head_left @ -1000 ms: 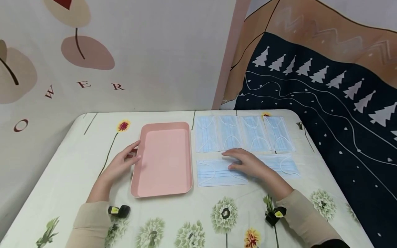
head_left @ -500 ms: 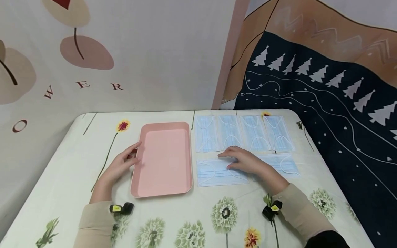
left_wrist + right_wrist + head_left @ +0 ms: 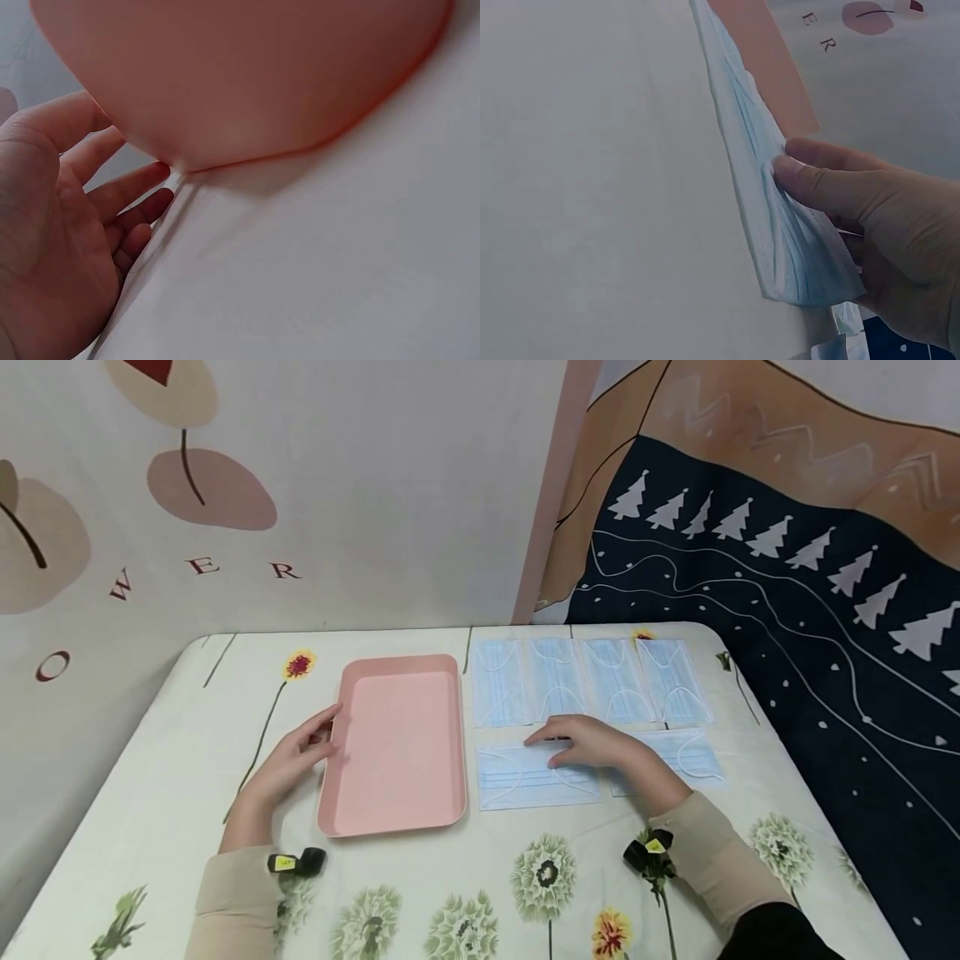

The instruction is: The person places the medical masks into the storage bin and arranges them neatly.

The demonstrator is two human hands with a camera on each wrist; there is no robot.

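Observation:
The pink tray (image 3: 397,747) lies on the table, left of the blue masks. My left hand (image 3: 283,768) rests at its left side, thumb and index finger touching the rim; in the left wrist view the loosely bent fingers of that hand (image 3: 67,217) lie by the tray's edge (image 3: 247,90). Over the near-left mask (image 3: 510,789) is my right hand (image 3: 592,745), thumb and index finger apart. The right wrist view has this hand (image 3: 892,225) with its thumb touching the pleated mask (image 3: 780,247); some fingers are hidden behind it.
Behind the right hand, several masks (image 3: 498,681) lie side by side in a row. Another mask (image 3: 686,752) lies to its right, partly under the forearm. A flowered cloth (image 3: 420,877) covers the table, and a patterned wall hanging (image 3: 750,560) stands at the right.
My right hand has shifted a little to the left over the near-left mask, its forearm following. The left hand stays at the tray's edge, and the tray and masks keep their places.

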